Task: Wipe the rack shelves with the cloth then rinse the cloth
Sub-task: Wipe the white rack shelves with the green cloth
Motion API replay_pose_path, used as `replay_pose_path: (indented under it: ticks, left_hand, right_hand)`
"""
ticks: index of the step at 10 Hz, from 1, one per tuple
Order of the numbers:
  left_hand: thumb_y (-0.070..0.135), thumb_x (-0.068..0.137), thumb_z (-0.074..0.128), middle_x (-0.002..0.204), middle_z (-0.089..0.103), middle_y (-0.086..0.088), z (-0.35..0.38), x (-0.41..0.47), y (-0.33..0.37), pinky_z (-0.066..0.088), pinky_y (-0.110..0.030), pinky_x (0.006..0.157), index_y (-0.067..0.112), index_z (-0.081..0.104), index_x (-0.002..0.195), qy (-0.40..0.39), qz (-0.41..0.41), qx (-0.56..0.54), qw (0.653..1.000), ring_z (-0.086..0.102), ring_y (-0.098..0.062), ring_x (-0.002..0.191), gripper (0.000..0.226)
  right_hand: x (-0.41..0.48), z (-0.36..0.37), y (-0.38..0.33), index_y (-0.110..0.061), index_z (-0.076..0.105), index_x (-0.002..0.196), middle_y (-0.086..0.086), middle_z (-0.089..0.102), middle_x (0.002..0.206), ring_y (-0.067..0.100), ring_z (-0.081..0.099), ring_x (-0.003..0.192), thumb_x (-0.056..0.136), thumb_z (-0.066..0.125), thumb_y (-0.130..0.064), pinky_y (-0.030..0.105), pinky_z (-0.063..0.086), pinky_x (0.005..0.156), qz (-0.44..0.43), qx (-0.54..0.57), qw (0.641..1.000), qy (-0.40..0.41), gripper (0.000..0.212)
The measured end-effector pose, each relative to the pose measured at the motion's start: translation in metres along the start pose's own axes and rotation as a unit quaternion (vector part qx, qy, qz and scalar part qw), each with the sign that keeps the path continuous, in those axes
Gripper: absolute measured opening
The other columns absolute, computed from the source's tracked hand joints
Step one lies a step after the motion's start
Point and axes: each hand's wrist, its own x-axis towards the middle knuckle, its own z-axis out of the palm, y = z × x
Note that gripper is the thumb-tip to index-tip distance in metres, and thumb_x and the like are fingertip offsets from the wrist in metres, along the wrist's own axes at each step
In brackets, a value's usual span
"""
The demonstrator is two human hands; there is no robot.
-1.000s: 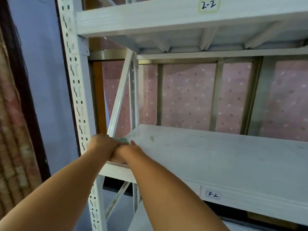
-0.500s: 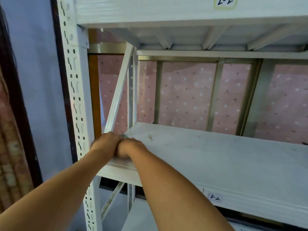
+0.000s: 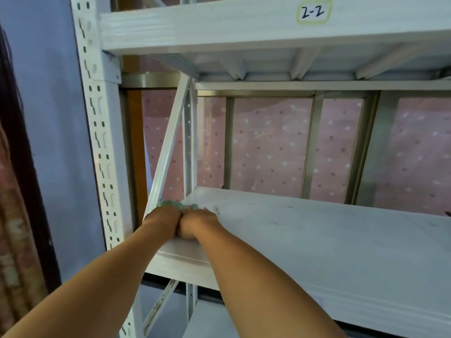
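Observation:
A white metal rack fills the view. Its middle shelf (image 3: 329,240) is a pale, slightly smudged board. At the shelf's left end my left hand (image 3: 162,222) and my right hand (image 3: 196,224) press side by side, knuckles touching. Both are closed over a pale green cloth (image 3: 178,205), of which only a thin crumpled edge shows beyond my fingers. The cloth lies on the shelf right beside the diagonal brace (image 3: 168,147). Most of the cloth is hidden under my hands.
The upper shelf (image 3: 244,25), labelled 2-2, hangs close overhead. A perforated upright post (image 3: 100,142) stands at the left, with a blue wall and a patterned curtain (image 3: 14,240) beyond. A pink dotted panel (image 3: 271,147) backs the rack. A lower shelf (image 3: 210,323) shows below.
Both hands with the cloth have slid a little farther back along the shelf's left end, and a bit more green cloth shows past my fingers. The view has tilted slightly.

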Motion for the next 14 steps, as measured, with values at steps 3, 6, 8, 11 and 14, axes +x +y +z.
replay_pose_path:
  ticks: [3, 6, 8, 11, 14]
  left_hand:
    - [0.017, 0.106, 0.038, 0.145, 0.050, -0.010, 0.001, 0.022, -0.003, 0.038, -0.031, 0.111, 0.009, 0.042, 0.144, -0.071, 0.040, 0.059, 0.995, 0.050, -0.024, 0.132, 0.039]
    - [0.022, 0.108, 0.031, 0.136, 0.057, -0.002, 0.000, 0.026, -0.013, 0.035, -0.031, 0.108, 0.019, 0.050, 0.138, -0.101, 0.068, -0.041, 0.992, 0.053, -0.019, 0.120, 0.035]
    - [0.021, 0.107, 0.035, 0.134, 0.058, -0.001, 0.000, 0.023, -0.011, 0.039, -0.030, 0.107, 0.021, 0.048, 0.138, -0.084, 0.097, -0.036, 0.991, 0.056, -0.018, 0.116, 0.033]
    - [0.009, 0.103, 0.041, 0.157, 0.029, -0.019, 0.003, 0.016, 0.016, 0.025, -0.037, 0.119, 0.001, 0.031, 0.151, -0.074, 0.135, -0.014, 0.988, 0.031, -0.032, 0.145, 0.050]
    - [0.010, 0.102, 0.043, 0.162, 0.019, -0.018, 0.003, -0.002, 0.071, 0.018, -0.035, 0.120, 0.002, 0.024, 0.154, -0.063, 0.163, -0.077, 0.981, 0.021, -0.031, 0.149, 0.056]
  right_hand:
    - [-0.003, 0.004, 0.006, -0.023, 0.035, 0.153, 0.007, 0.042, 0.154, 0.028, 0.038, 0.142, 0.101, 0.044, -0.033, 0.043, 0.026, 0.117, 0.007, 0.024, 0.998, 0.057, 0.053]
    - [0.015, 0.015, 0.006, -0.024, -0.013, 0.159, 0.000, -0.016, 0.167, 0.021, -0.015, 0.153, 0.102, 0.022, -0.046, 0.050, -0.012, 0.121, 0.043, -0.007, 0.999, -0.028, 0.070]
    - [0.019, 0.019, 0.005, -0.021, -0.015, 0.158, 0.003, -0.018, 0.166, 0.023, -0.017, 0.153, 0.101, 0.019, -0.046, 0.053, -0.013, 0.120, 0.062, -0.009, 0.998, -0.026, 0.071]
    - [0.008, 0.017, 0.030, -0.023, -0.016, 0.157, 0.001, -0.020, 0.166, 0.022, -0.017, 0.153, 0.100, 0.017, -0.051, 0.053, -0.013, 0.120, 0.091, -0.017, 0.995, -0.042, 0.072]
    - [-0.015, 0.019, 0.085, -0.025, -0.018, 0.157, -0.003, -0.023, 0.164, 0.017, -0.019, 0.152, 0.099, 0.016, -0.056, 0.052, -0.016, 0.119, 0.112, -0.018, 0.992, -0.045, 0.074]
